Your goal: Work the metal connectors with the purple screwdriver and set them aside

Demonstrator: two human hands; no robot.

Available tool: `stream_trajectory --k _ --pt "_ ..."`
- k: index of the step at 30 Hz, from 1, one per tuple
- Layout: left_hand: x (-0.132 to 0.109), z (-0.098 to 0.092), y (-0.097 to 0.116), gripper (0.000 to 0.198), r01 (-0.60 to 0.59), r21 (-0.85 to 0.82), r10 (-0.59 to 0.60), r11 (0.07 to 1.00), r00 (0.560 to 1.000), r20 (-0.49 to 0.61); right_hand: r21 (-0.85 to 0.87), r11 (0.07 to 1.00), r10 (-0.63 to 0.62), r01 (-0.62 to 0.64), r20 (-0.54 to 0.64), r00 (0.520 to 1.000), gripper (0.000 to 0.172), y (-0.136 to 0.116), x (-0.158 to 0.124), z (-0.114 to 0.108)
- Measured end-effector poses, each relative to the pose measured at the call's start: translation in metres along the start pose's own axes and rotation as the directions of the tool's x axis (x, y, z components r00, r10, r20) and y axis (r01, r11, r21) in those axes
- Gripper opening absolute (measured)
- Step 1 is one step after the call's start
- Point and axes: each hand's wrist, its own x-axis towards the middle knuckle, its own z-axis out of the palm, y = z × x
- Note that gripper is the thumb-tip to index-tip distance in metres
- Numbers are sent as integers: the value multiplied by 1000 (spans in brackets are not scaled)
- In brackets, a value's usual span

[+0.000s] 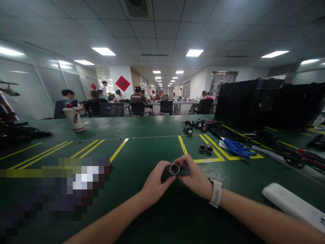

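Note:
Both my hands meet over the green table and hold one small metal part [175,168], a short silver ring or bearing with dark pieces around it. My left hand [155,184] pinches it from the left with thumb and fingers closed. From the right, my right hand [195,178] closes round the same part; a white watch [215,192] sits on that wrist. Two small silver cylinders [206,147] lie on the table just beyond my hands.
A blue glove [238,148] lies to the right, with dark parts [196,126] behind it and black monitors [264,103] at the far right. A white cup [74,118] stands far left. A white flat object [291,205] lies near right. People sit at desks in the background.

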Motion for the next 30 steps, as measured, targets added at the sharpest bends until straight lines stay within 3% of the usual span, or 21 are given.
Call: stream_trajectory --k 6,9,14,21,27,30 --pt "-8 4 4 27 -17 69 17 997 1000 5 210 976 68 -56 -48 997 35 -6 -17 10" --pt "-14 2 4 25 -43 135 37 990 998 47 263 960 100 -96 -6 995 35 -8 -24 8" --pt "-23 -5 6 29 -203 349 152 915 974 168 220 958 167 -185 100 981 35 -23 -34 2" --pt "-26 -9 17 19 -510 620 399 596 859 322 7 969 240 -245 185 953 34 -30 -41 7" --pt "-25 -8 22 16 -625 742 510 241 733 451 -53 976 217 -210 203 955 30 -28 -43 9" --pt "-26 -8 21 15 -645 753 554 130 677 485 -92 978 203 -188 209 957 29 -29 -45 8"
